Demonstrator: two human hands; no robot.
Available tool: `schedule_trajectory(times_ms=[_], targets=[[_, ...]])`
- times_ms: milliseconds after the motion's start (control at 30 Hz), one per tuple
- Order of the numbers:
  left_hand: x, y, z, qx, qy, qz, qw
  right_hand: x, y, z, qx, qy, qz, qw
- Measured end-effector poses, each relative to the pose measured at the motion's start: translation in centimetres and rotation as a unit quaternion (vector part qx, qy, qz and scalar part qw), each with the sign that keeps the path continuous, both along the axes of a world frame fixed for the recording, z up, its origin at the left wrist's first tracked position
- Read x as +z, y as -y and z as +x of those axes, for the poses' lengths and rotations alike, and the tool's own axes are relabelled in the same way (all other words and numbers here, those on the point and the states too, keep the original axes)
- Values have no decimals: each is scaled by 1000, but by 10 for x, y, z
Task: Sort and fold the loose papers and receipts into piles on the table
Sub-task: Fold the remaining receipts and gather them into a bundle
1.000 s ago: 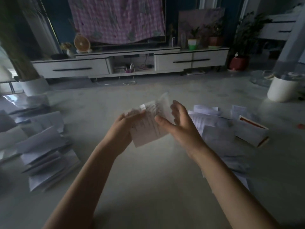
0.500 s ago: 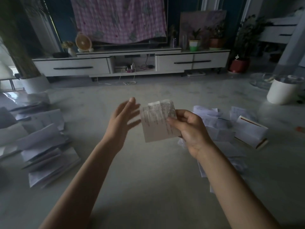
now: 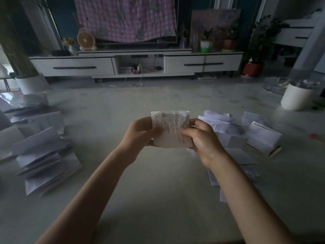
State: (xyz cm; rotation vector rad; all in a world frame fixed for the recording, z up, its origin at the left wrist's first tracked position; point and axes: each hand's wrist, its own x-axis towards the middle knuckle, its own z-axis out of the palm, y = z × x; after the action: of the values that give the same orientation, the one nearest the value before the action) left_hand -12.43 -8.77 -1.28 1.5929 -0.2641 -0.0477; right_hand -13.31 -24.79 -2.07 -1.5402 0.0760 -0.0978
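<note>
Both your hands are on one receipt [image 3: 171,129]. It's held up over the table [image 3: 158,187], between the two heaps. Left hand [image 3: 140,132] grips its left edge with fingers curled behind the paper; right hand [image 3: 202,140] pinches the right edge, thumb across the printed face. The receipt's top edge is creased and stands above your fingers.

Room to move: there's bare tabletop under and between your forearms, running towards you to the near edge at the bottom of view. Ahead of your hands is more bare surface. I can't tell where the table's far edge is.

Left of your left hand, well apart, is one heap of folded sheets [image 3: 44,152], fanned and overlapping, with its outer side cut off by the frame. Just beside your right hand and partly behind it lies one heap of loose papers [image 3: 226,127], and a folded sheet with an orange edge [image 3: 263,138] sits on its far side. The sheets in either heap are too overlapped to count.

Surface: pale, glossy, dim light. Far right of your right hand is one white round container [image 3: 297,97].

Beyond your hands is a low white TV cabinet [image 3: 202,62] with one round fan [image 3: 85,39] and two small potted plants [image 3: 206,44] on top — a pink checked cloth [image 3: 126,18] hangs above it. One red plant pot [image 3: 252,69] stands on the floor to its right.
</note>
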Motion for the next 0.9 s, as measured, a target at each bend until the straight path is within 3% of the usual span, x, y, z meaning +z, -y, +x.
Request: schedule_trajectory(times_ms=[133,267,333,433,567,633,700,767,833,900], targets=[[5,4,-2,30,-13,-33,999,3,1,-3,23,9,12,1000],[8,5,0,-8,-138,-195,971,1,-1,0,-19,67,-5,998],[6,4,0,-38,-165,-168,971,3,-3,-2,-51,111,-53,991],[3,5,-1,-25,-111,-81,990,9,-6,-7,-52,138,-119,982],[0,0,1,36,-25,-19,999,17,-1,-11,20,94,-68,993],[0,-1,1,40,-7,-18,999,16,-1,-10,20,99,-103,990],[1,3,0,34,-13,-57,998,14,-2,-10,-28,124,-110,986],[1,15,-1,-7,-56,-154,986,17,-3,-12,-80,126,-33,988],[5,34,-1,-56,-96,-246,963,23,-4,-15,-80,113,14,990],[15,59,4,-81,-114,-304,942,35,7,-16,-49,101,-5,994]])
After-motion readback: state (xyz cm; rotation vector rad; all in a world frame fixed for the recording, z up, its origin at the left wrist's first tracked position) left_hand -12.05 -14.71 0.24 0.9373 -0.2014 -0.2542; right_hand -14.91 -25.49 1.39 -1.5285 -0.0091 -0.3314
